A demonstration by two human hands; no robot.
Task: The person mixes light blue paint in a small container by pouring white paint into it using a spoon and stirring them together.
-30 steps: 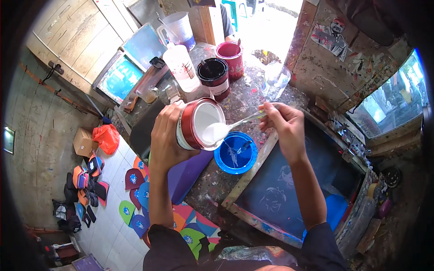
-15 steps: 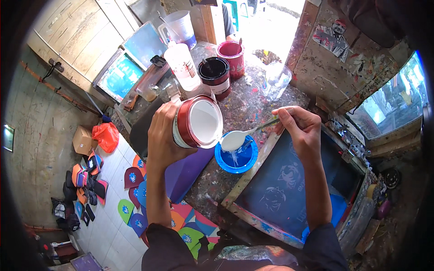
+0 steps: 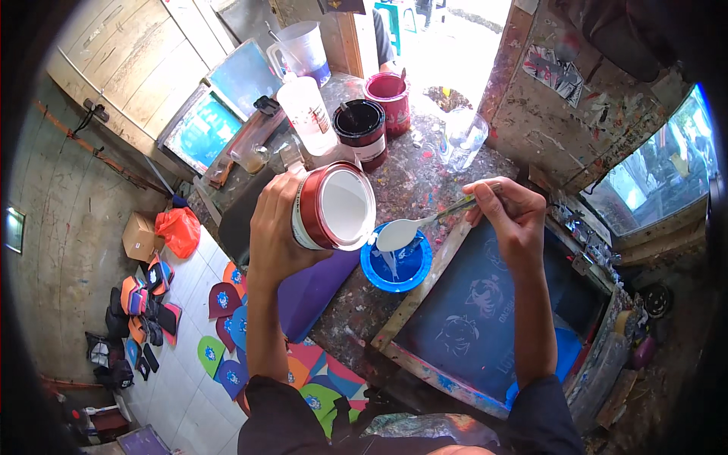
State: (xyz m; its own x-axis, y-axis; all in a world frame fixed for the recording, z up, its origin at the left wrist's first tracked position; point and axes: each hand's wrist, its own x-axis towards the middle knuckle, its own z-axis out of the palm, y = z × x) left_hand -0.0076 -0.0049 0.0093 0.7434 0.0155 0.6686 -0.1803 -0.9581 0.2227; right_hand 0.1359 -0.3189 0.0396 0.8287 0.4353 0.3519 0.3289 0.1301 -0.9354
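One left hand (image 3: 274, 227), mid-frame, is gripping a tipped dark-red can (image 3: 314, 206) of white paint (image 3: 345, 203); the right hand (image 3: 506, 216), right of center, is pinching a loaded spoon (image 3: 398, 235) above a blue tub (image 3: 397, 287). Overtilting either could be spilling paint.

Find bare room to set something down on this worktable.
Bare tabletop lies between the black-rimmed can, clear container and blue tub; a narrow strip, between purple sheet and screen frame. Crowded: around the white bottle and crimson can.
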